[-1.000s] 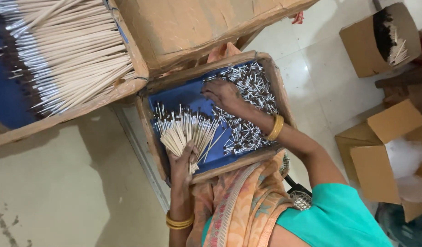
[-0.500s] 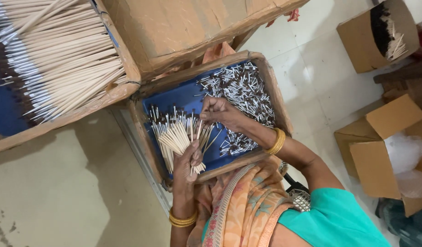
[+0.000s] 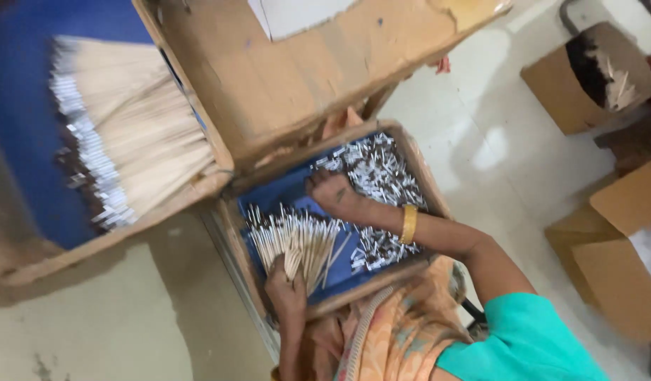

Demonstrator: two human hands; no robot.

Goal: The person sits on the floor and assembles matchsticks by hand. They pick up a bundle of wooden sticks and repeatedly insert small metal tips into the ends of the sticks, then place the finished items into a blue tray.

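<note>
Head view shows our left hand (image 3: 286, 286) with fingers closed around a fan of thin sticks (image 3: 293, 236) over the wooden tray (image 3: 233, 233). Our right hand (image 3: 336, 194) presses the silver caps (image 3: 378, 169); we cannot tell its fingers. A loose hold could spill sticks.

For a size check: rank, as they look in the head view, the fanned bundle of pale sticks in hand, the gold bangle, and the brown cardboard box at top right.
1. Brown cardboard box
2. Fanned bundle of pale sticks, held by the left hand
3. Gold bangle

The box lies farther off, so its lead is unsure.

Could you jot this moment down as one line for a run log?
left hand: holds fanned bundle of sticks | right hand: on silver pieces | blue-lined tray on lap
</note>
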